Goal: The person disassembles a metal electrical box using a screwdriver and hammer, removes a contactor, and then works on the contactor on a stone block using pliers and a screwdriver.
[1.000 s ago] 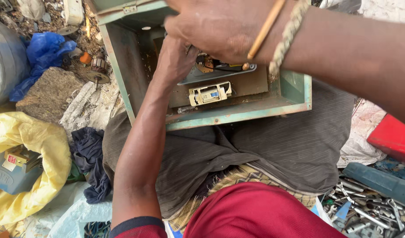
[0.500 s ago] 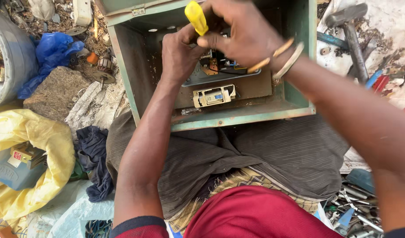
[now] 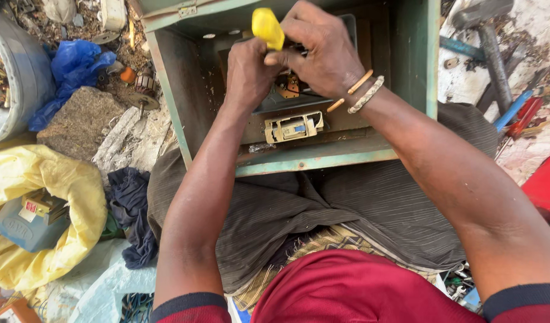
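Note:
An open green metal box (image 3: 185,119) rests on my lap with its inside facing up. Inside lie a brown plate, a small cream part with a blue piece (image 3: 293,127), and a grey component. My right hand (image 3: 323,57) grips a yellow-handled tool (image 3: 268,28), its tip pointing down into the box and hidden by my fingers. My left hand (image 3: 248,72) is curled inside the box beside the tool, pressing on the grey component. Two bangles circle my right wrist.
A yellow sack (image 3: 42,221) holding a blue-grey device (image 3: 30,221) lies at the left. A blue plastic bag (image 3: 75,69), a stone and scrap sit at upper left. A hammer (image 3: 490,42), a blue tool and a red object (image 3: 547,185) lie at the right.
My right hand has come down from above the box with the yellow-handled tool and now sets it upright into the box next to my left hand.

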### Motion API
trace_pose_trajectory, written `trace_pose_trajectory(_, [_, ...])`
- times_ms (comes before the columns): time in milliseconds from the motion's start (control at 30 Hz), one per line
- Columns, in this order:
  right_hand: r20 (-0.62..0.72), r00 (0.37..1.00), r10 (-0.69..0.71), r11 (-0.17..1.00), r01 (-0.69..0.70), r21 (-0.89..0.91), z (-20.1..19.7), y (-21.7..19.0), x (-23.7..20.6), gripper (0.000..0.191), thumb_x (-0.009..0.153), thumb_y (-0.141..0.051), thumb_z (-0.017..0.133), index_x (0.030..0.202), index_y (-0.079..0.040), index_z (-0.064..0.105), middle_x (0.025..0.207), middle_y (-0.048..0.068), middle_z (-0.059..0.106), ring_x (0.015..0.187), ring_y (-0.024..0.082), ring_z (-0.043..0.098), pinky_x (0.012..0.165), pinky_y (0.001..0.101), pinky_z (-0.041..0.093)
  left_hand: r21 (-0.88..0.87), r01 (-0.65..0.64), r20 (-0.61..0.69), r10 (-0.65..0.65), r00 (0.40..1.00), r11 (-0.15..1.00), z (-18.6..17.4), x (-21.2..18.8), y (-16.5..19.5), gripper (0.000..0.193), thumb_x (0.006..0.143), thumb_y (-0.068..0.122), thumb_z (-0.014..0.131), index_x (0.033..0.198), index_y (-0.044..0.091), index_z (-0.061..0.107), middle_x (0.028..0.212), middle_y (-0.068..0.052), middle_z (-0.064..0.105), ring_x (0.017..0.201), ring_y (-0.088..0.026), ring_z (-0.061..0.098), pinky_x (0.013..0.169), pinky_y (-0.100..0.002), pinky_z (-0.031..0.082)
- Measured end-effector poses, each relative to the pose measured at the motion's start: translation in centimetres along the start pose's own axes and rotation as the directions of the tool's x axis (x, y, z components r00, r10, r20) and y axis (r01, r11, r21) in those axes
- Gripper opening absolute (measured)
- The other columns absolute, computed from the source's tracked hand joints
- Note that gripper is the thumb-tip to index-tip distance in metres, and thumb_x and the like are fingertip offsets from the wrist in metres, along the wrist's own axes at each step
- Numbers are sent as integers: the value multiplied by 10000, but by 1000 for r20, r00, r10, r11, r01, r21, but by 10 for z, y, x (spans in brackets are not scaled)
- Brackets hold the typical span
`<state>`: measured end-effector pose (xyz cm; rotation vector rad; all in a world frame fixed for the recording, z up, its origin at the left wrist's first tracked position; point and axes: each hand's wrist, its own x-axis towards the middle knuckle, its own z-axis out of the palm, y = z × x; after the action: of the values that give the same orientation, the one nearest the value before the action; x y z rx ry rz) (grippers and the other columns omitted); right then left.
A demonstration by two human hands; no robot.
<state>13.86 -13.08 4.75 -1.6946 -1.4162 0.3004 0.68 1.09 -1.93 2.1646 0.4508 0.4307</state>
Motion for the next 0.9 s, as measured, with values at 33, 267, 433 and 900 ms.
trace_pose_trajectory(33, [16,1000,5,1000,-5,3,1,1,0,284,940,-108,870,1153,-32,700,1001,142,688,889,297,690,763,392,542,-18,0,23,0,1000,1000,-1,1,-1,182,844,73,803,1007,35,733,879,-172,752,802,-314,760,686,-410,572])
trace_pose_trajectory(267, [9,991,-134,989,133,66,-3,10,0,236,1023,-31,750,1231,18,650,1135,126,700,1071,279,701,924,366,573,-27,103,63,-101,993,994,2,8,2,220,853,78,777,1071,62,755,844,-133,775,718,-229,767,660,-385,586])
trace_pose_trajectory(433, [-20,1000,-14,999,15,31,-6,12,0,282,1000,-135,877,1189,-13,707,1078,109,715,978,260,716,835,366,572,-21,44,100,-42,994,999,1,7,8,131,924,68,746,1055,59,737,885,-151,763,793,-265,779,686,-391,588])
trace_pose_trajectory(900, [-68,991,-116,983,105,-149,-3,16,0,298,941,-175,897,1106,-5,716,1020,75,716,898,240,714,772,351,570,-39,57,123,-52,991,998,0,7,13,151,926,-7,679,1073,25,697,885,-175,742,796,-316,751,700,-429,559])
